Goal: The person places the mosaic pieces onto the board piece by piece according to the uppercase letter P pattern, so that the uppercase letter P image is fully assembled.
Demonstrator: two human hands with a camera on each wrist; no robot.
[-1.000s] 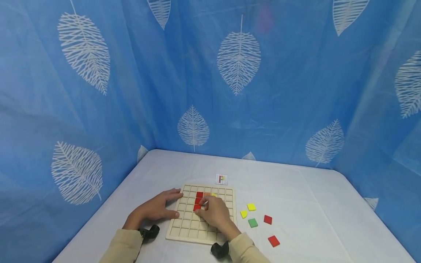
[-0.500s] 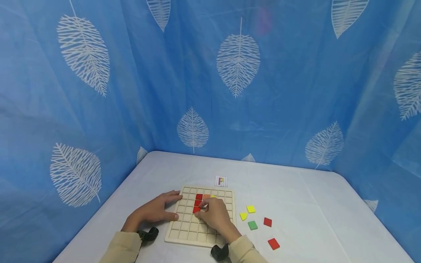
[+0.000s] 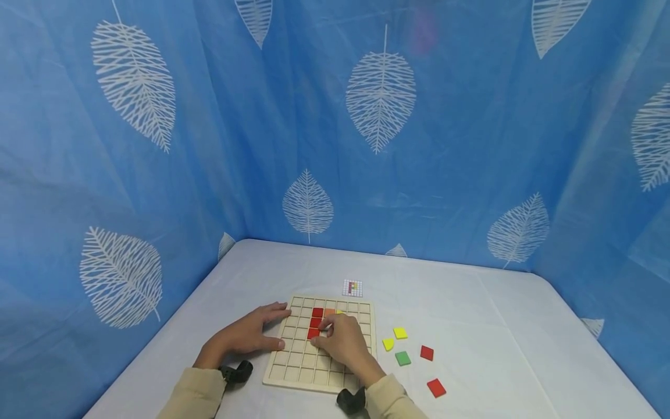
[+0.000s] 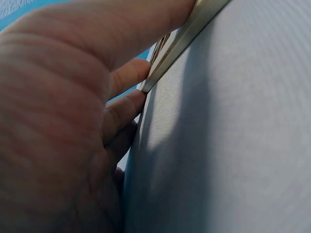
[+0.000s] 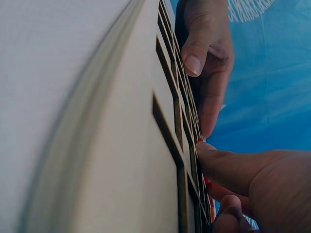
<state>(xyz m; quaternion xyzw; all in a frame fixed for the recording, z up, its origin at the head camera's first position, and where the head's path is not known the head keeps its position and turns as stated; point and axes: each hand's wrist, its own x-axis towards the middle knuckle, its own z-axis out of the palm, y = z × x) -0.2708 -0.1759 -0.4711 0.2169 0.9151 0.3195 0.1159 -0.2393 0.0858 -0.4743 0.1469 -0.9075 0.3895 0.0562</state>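
Note:
A pale wooden grid board (image 3: 300, 374) lies on the white table. My left hand (image 3: 251, 333) rests at its left edge, fingers extended, thumb and fingertips touching the frame. In the left wrist view those fingers (image 4: 127, 77) meet the board's side. Over the board's middle, my right hand (image 3: 342, 341) has thumb and forefinger at the lowest red tile (image 3: 313, 333) of a short red column, seemingly pinching it by its edges. An orange tile (image 3: 329, 312) and a partly hidden yellow tile (image 3: 339, 312) sit right of the column's top. In the right wrist view my thumb (image 5: 226, 167) touches the grid.
A small printed pattern card (image 3: 353, 288) lies behind the board. To the right are loose tiles: a yellow square (image 3: 400, 333), a yellow rounded piece (image 3: 388, 344), a green square (image 3: 402, 358) and two red squares (image 3: 436, 387). Blue leaf-patterned curtain (image 3: 445, 145) surrounds the table.

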